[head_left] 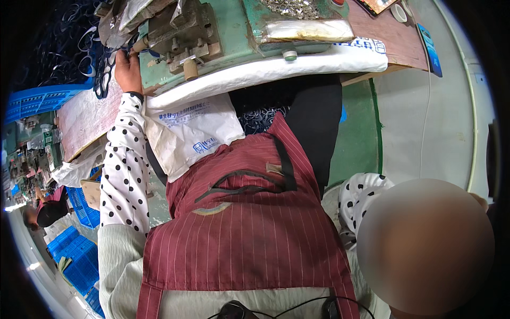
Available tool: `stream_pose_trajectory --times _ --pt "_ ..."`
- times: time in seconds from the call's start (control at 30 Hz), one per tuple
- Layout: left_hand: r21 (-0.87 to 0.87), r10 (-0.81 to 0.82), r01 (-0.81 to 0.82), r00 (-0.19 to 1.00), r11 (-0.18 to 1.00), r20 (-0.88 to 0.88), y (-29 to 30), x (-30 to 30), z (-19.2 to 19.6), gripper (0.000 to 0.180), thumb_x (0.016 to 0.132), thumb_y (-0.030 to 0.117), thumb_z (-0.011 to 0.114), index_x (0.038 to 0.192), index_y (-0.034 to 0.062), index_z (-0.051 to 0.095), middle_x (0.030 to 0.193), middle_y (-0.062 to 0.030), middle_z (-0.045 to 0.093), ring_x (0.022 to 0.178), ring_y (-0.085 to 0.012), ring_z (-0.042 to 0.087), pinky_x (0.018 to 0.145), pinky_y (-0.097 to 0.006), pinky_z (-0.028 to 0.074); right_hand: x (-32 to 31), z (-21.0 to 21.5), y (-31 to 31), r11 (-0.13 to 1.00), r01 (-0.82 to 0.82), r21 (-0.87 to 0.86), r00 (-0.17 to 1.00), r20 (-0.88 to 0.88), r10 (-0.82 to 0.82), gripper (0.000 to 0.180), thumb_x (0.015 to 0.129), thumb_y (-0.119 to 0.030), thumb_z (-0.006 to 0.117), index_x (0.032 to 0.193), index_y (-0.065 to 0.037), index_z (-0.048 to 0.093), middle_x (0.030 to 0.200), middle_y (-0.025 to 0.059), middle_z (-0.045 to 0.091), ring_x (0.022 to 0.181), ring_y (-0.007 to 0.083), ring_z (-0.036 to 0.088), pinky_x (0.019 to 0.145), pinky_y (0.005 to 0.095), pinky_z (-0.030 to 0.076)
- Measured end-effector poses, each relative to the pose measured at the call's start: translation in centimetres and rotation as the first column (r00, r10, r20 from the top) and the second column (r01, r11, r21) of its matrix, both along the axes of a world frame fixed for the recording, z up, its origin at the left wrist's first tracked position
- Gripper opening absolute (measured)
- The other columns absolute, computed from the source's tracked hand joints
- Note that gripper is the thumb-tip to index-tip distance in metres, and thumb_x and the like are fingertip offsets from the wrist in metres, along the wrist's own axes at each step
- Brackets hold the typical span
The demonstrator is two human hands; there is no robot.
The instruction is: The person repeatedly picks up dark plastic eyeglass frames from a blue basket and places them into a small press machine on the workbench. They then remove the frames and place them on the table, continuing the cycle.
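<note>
The left hand (127, 69) is reaching up to the left end of a green bench machine (223, 37), its fingers curling around a small metal rod (139, 45) that is sticking out beside a bunch of dark loops (103, 74); whether they are gripping it firmly I cannot tell. The right hand is not showing, only a dotted sleeve (361, 199) low at the right. Judging from this, feeding steadily and keeping fingertips clear of the metal clamp block (183, 34) seems wise. A white sack (191, 127) is draping off the wooden bench (85, 117) onto a striped red apron (244, 223).
</note>
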State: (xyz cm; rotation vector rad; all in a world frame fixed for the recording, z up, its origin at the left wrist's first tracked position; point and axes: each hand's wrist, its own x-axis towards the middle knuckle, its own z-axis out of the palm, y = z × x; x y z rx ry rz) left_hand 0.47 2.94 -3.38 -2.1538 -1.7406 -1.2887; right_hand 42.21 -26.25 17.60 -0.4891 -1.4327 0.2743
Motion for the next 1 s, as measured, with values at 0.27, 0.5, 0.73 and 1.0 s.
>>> stream_pose_trajectory --times 0.27,0.5,0.73,1.0 --pt "-0.011 -0.012 0.012 0.999 1.0 0.038 -0.3 0.1 0.0 0.018 0.09 0.017 0.06 0.09 0.0007 0.053 0.081 -0.0236 0.059 0.073 -0.0423 0.056 0.065 -0.039 0.046 0.4 -1.0 1.4 0.999 -0.047 -0.019 0.999 0.015 0.047 0.004 0.075 -0.006 0.057 0.077 -0.008 0.059 0.068 0.0029 0.058 0.057 0.0126 0.053 0.06 0.0256 0.043" --pt "-0.001 -0.065 0.065 0.988 0.998 0.141 -0.9 0.8 0.3 0.018 0.091 0.017 0.062 0.089 0.0007 0.053 0.077 -0.0199 0.059 0.065 -0.0286 0.054 0.065 -0.034 0.045 0.1 -1.8 2.3 0.996 -0.072 -0.059 0.997 0.025 0.074 0.005 0.076 -0.006 0.059 0.08 -0.007 0.06 0.071 0.0038 0.06 0.06 0.0133 0.055 0.06 0.0266 0.045" --pt "0.009 0.006 -0.007 0.998 1.0 0.057 -1.1 1.6 0.9 0.022 0.092 0.022 0.063 0.089 0.0029 0.054 0.079 -0.0205 0.061 0.066 -0.0364 0.056 0.063 -0.037 0.047 -0.3 -1.7 2.2 0.994 -0.076 -0.08 0.996 0.039 0.079 0.007 0.077 -0.007 0.06 0.083 -0.006 0.061 0.074 0.0046 0.062 0.062 0.0141 0.057 0.061 0.0276 0.047" --pt "0.039 -0.045 0.04 0.99 0.998 0.137 -1.0 1.6 0.4 0.016 0.092 0.02 0.062 0.093 0.0045 0.058 0.083 -0.017 0.065 0.071 -0.0323 0.062 0.066 -0.036 0.049 -1.3 -0.7 1.6 0.989 -0.086 -0.12 0.995 0.049 0.092 0.009 0.078 -0.008 0.061 0.086 -0.005 0.063 0.077 0.0056 0.064 0.065 0.015 0.059 0.061 0.0286 0.049"
